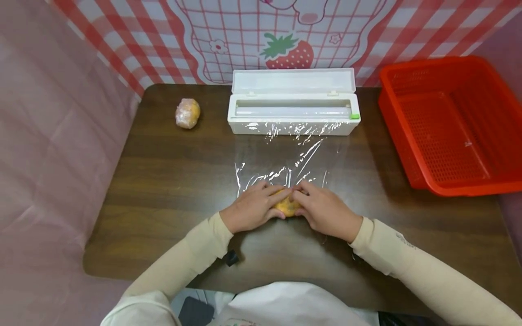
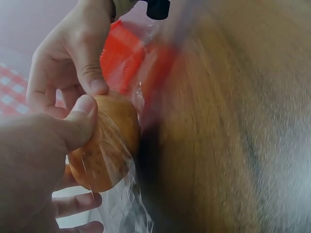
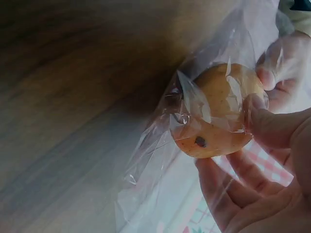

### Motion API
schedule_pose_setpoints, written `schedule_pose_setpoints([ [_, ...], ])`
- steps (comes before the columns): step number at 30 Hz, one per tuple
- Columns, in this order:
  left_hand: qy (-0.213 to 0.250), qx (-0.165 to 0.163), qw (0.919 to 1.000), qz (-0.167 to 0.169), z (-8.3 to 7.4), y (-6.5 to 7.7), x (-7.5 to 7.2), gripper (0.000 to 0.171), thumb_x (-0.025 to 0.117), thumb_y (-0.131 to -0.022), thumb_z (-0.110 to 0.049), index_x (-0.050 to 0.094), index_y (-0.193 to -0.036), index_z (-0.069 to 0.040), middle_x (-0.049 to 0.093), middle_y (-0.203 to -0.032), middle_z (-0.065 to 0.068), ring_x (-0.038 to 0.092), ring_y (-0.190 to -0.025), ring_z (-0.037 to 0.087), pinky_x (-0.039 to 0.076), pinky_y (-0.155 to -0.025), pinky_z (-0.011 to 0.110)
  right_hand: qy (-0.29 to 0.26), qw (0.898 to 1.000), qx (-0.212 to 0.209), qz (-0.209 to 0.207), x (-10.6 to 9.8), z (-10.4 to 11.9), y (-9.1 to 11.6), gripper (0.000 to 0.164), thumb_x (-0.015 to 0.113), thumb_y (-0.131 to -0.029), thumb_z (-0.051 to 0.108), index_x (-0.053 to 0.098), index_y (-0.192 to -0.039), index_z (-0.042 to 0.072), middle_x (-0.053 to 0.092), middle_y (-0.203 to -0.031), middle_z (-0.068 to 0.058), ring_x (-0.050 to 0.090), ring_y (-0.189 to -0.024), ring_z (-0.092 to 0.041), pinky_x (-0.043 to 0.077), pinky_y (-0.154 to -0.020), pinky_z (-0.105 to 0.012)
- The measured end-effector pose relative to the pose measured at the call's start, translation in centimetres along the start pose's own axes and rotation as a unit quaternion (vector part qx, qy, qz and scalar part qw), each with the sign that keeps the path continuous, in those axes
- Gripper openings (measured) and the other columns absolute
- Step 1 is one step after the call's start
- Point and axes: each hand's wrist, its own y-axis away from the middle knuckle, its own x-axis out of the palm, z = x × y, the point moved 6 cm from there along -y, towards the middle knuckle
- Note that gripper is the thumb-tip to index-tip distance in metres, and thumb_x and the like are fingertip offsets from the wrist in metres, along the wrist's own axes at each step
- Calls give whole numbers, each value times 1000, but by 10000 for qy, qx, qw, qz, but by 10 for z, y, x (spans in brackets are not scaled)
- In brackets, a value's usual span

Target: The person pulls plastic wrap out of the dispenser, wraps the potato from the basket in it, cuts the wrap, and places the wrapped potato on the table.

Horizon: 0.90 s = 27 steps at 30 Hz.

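Observation:
Both hands hold an orange-yellow, spotted round fruit [image 1: 287, 207] [image 2: 112, 126] [image 3: 221, 94] low over the middle of the table. My left hand [image 1: 252, 207] [image 2: 34, 150] grips it from the left, thumb on the near side. From the right, my right hand [image 1: 329, 212] [image 3: 272, 194] curls fingers and thumb around it. Clear cling film [image 1: 281, 158] [image 3: 146, 160] stretches from the fruit back to a white dispenser box [image 1: 293, 127], whose lid stands up. Film partly covers the fruit in both wrist views; its exact kind is unclear.
A film-wrapped yellow fruit [image 1: 188, 113] sits at the back left of the wooden table [image 1: 163, 190]. At the right stands a red plastic basket [image 1: 401, 127]. A small black object [image 1: 231, 258] lies near the left forearm. Behind the table hangs a checked strawberry cloth [image 1: 220, 27].

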Motion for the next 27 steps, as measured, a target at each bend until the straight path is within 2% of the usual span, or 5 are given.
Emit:
schedule_pose_setpoints([
  [10, -416, -163, 9986, 269, 7, -5, -7, 61, 48, -104, -47, 41, -156, -15, 48, -153, 7, 52, -117, 29, 49, -92, 42, -324, 9983, 444, 199, 3, -13, -8, 33, 80, -82, 1, 63, -109, 5, 60, -112, -10, 65, -78, -26, 56, -63, -42],
  [14, -795, -621, 9925, -693, -4, -4, -36, 49, 52, -105, -40, 57, -143, -10, 55, -144, 12, 51, -123, 31, 45, -101, 48, -582, 9952, 749, 231, 1, -21, -10, 32, 82, -82, 5, 63, -108, 6, 62, -107, -9, 64, -80, -27, 56, -69, -46],
  [20, -1816, 532, 9256, -3277, -63, 15, -45, 18, 59, -93, -7, 75, -99, -2, 70, -101, 10, 64, -91, 26, 53, -76, 36, -1170, 9879, 1017, 82, -6, -31, -13, 33, 81, -80, 0, 65, -108, 6, 66, -104, -8, 65, -91, -27, 55, -80, -46],
  [23, -2357, 863, 9057, -3416, -78, 19, -20, 24, 52, -94, -1, 75, -101, 0, 70, -103, 12, 67, -93, 26, 55, -77, 34, -1487, 9815, 1191, 167, -6, -37, -16, 33, 78, -80, -5, 66, -108, 5, 68, -106, -9, 67, -99, -29, 55, -86, -47],
  [27, -2678, 534, 9106, -3103, -69, 15, 1, 32, 44, -99, -2, 71, -114, 4, 68, -121, 19, 65, -114, 32, 54, -93, 40, -1921, 9719, 1322, 309, -5, -44, -19, 31, 78, -79, -7, 65, -106, 2, 69, -106, -12, 68, -100, -33, 55, -89, -48],
])
